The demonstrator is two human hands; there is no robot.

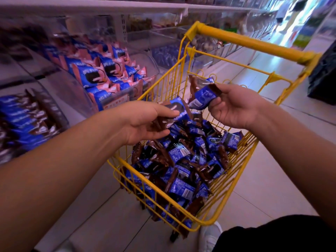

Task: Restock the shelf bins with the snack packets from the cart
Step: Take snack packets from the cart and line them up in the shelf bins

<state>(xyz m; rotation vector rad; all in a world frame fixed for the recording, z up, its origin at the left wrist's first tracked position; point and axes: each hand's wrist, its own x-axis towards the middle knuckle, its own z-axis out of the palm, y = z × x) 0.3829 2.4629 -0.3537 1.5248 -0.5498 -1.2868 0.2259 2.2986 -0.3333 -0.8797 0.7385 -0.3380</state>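
Above the cart [196, 222], your left hand [143, 122] gripped one packet [177, 113]; at 3 o'clock, your right hand [234, 108] pinched another packet [203, 99] with curled fingers [214, 102].

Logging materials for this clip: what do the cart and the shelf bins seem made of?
Cart: probably metal wire with glossy yellow coating, judging by its thin rigid bars. Shelf bins: likely clear hard plastic; packets show through the curved, reflective fronts.

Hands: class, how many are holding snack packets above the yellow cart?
2. The left hand grips packets over the cart's left side; the right hand pinches a packet higher, to the right.
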